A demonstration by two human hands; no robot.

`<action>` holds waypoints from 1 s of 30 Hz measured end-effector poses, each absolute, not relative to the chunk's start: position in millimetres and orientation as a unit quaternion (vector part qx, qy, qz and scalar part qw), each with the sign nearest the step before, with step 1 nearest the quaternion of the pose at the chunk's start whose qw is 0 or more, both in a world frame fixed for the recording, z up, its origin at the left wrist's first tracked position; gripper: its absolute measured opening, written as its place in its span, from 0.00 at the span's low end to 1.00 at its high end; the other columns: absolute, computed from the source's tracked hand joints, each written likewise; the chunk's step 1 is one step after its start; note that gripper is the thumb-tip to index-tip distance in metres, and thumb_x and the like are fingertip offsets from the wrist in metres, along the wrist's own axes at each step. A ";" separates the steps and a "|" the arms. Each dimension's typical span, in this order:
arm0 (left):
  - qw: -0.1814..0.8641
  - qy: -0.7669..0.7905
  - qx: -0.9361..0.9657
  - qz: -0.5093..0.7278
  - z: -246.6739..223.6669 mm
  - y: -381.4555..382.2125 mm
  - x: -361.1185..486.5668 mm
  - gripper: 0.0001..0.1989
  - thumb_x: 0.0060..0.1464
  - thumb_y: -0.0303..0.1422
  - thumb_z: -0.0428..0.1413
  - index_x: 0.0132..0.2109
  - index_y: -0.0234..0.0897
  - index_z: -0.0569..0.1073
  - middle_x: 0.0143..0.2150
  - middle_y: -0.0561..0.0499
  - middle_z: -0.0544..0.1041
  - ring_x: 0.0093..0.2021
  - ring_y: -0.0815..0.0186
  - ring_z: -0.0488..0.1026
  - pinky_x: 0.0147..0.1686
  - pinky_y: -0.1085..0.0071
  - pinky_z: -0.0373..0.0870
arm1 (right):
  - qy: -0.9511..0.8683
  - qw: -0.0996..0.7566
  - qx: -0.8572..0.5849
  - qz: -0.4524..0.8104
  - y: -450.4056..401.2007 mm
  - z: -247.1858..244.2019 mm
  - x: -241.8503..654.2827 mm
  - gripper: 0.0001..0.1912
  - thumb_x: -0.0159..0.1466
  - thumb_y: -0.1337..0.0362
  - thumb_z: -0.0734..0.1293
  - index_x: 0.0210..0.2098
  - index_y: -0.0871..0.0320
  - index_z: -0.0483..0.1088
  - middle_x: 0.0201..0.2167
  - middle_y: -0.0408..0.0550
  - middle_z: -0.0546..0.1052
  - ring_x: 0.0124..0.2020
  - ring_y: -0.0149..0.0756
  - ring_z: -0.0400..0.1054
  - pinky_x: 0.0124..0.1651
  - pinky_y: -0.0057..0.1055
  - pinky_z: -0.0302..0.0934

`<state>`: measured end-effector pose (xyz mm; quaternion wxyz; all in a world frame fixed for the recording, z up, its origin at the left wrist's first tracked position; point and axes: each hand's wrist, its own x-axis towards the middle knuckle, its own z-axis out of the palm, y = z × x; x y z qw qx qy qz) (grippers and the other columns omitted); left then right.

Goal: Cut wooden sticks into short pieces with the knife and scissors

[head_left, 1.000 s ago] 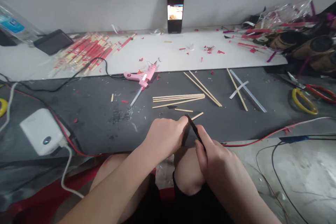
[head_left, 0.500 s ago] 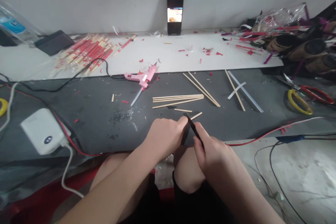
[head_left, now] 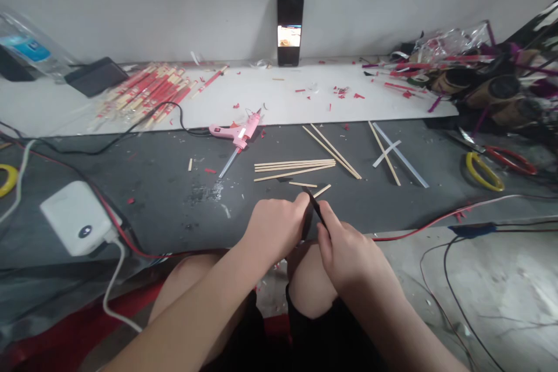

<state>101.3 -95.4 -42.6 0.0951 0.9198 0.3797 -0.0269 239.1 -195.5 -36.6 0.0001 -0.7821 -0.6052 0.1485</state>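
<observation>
My right hand (head_left: pixel 349 250) is closed around the handle of a dark, slim knife (head_left: pixel 317 209), its blade slanting up and left. Beside the blade, my left hand (head_left: pixel 276 222) is curled closed, its thumb at the knife's upper end; its grip is hidden. A short wooden stick (head_left: pixel 322 190) pokes out just beyond the blade, its near end covered. Another short stick piece (head_left: pixel 302 184) lies a little farther off. Past it, several long thin sticks (head_left: pixel 294 166) lie side by side, and two more sticks (head_left: pixel 335 152) slant to their right.
A pink glue gun (head_left: pixel 239 132) with its cord lies left of the sticks. To the right are translucent glue sticks (head_left: pixel 403 157) and scissors (head_left: pixel 485 171). A phone (head_left: pixel 290 32) leans on the wall. Wrapped chopsticks (head_left: pixel 148 93) and a white power adapter (head_left: pixel 78 218) are at left.
The whole view has shifted slightly, with the phone and table items lower in the picture. Both hands and the knife keep nearly the same pose.
</observation>
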 end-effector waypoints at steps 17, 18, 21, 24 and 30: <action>0.108 0.417 0.902 -0.002 -37.6 -97.9 106.0 0.12 0.70 0.36 0.44 0.41 0.43 0.70 0.24 0.50 0.79 0.24 0.53 0.79 0.21 0.68 0.55 | -0.641 0.066 -0.764 0.041 -233.6 -48.2 244.3 0.23 0.74 0.64 0.59 0.67 0.56 0.62 0.34 0.47 0.83 0.25 0.40 0.77 0.23 0.31 0.58; 0.107 0.410 0.906 -0.006 -37.5 -96.7 105.1 0.12 0.70 0.36 0.43 0.41 0.42 0.70 0.25 0.50 0.79 0.24 0.53 0.79 0.21 0.68 0.55 | -0.648 0.061 -0.758 0.049 -235.3 -46.6 245.0 0.24 0.74 0.64 0.58 0.68 0.57 0.60 0.35 0.48 0.83 0.25 0.40 0.78 0.24 0.31 0.59; 0.108 0.384 0.917 -0.014 -37.2 -92.6 102.5 0.12 0.70 0.36 0.43 0.43 0.43 0.70 0.26 0.50 0.80 0.25 0.53 0.80 0.22 0.68 0.56 | -0.649 0.044 -0.756 0.070 -235.6 -43.0 245.8 0.24 0.74 0.66 0.58 0.68 0.58 0.58 0.35 0.47 0.82 0.25 0.40 0.77 0.24 0.32 0.60; 0.113 0.372 0.921 -0.023 -37.0 -89.4 101.2 0.11 0.69 0.35 0.44 0.45 0.42 0.70 0.27 0.49 0.80 0.26 0.53 0.80 0.22 0.68 0.57 | -0.644 0.034 -0.761 0.073 -230.1 -42.8 244.0 0.24 0.74 0.65 0.58 0.68 0.57 0.58 0.35 0.47 0.81 0.25 0.40 0.77 0.24 0.32 0.60; 0.116 0.366 0.922 -0.041 -36.5 -87.2 102.1 0.07 0.65 0.34 0.49 0.46 0.40 0.70 0.27 0.49 0.80 0.26 0.53 0.80 0.22 0.67 0.58 | -0.626 0.026 -0.777 0.065 -218.5 -46.4 236.8 0.24 0.75 0.62 0.57 0.69 0.56 0.58 0.33 0.47 0.81 0.26 0.42 0.78 0.25 0.32 0.60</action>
